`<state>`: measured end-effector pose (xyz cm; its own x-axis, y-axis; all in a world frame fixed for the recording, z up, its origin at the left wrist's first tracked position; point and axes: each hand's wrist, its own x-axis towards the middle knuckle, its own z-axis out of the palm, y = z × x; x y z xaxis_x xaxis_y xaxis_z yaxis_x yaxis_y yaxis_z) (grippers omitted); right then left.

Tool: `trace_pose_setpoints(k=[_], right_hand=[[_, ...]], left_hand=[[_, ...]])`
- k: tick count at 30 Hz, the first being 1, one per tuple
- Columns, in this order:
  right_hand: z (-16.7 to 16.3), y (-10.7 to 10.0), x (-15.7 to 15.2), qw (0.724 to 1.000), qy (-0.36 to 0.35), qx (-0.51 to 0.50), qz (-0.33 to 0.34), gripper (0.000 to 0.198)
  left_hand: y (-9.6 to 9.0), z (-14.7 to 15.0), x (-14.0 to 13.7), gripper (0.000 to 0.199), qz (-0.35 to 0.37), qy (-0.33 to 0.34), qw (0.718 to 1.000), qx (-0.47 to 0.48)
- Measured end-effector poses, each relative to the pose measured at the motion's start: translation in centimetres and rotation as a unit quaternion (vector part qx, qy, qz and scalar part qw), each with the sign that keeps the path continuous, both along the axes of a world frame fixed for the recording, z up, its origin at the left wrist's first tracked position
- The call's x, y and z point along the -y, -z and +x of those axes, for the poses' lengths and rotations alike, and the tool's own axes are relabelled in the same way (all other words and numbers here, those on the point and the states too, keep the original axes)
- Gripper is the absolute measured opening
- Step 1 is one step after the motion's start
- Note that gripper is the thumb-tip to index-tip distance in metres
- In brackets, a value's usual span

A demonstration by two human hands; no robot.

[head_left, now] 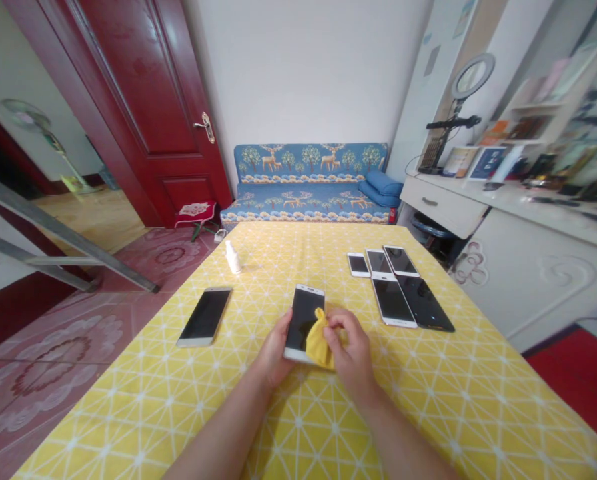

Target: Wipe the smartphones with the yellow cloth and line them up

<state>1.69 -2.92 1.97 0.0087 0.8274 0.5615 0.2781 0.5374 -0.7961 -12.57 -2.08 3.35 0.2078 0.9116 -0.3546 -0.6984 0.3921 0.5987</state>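
My left hand (277,350) grips a white-framed smartphone (302,317) along its left side, its dark screen tilted up toward me above the table. Between the fingers of my right hand (349,347) is a yellow cloth (319,343), bunched up and lying against the phone's lower right part. Part of the screen is hidden behind that cloth. Left of my hands lies another smartphone (205,317) with a black screen and pale ends. A small white spray bottle (233,257) stands upright beyond it.
Several phones lie grouped at the right, among them a white one (394,302) and a larger black device (425,303). A yellow patterned cloth (298,427) covers the table. Past its far edge is a blue sofa (303,193); a white dresser (448,200) stands at the right.
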Motion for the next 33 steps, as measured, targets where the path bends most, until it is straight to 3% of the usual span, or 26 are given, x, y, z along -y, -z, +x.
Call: trace_pose_setpoints(k=[4,7,12,16,20,27,33], right_hand=[[-1.9,-0.5,1.3,0.98,-0.068,0.16,0.096,0.012],[-2.4,-0.6,1.3,0.968,-0.059,0.208,0.128,0.014],[-0.5,0.0,-0.9,0.974,0.079,0.182,0.106,0.014],[1.5,0.5,-2.5,0.977,0.165,0.111,0.082,0.012],[2.1,0.2,-2.4,0.978,0.175,0.079,0.083,0.021],[0.1,-0.2,-0.8,0.985,0.103,0.076,0.118,0.033],[-1.7,-0.1,1.0,0.993,0.008,0.072,0.096,0.028]], left_hand=[[-0.5,0.0,0.8,0.044,-0.068,0.039,0.996,0.05],[-0.6,-0.1,1.0,0.048,-0.067,0.069,0.994,0.06],[-0.1,0.8,1.0,0.037,-0.002,0.041,0.999,-0.008],[0.1,1.2,1.6,0.054,0.012,0.156,0.986,-0.065],[0.2,1.3,2.4,0.057,0.053,0.214,0.968,-0.122],[0.4,1.7,2.4,0.06,0.022,0.181,0.974,-0.136],[0.6,1.6,1.9,0.021,0.042,0.056,0.994,-0.084]])
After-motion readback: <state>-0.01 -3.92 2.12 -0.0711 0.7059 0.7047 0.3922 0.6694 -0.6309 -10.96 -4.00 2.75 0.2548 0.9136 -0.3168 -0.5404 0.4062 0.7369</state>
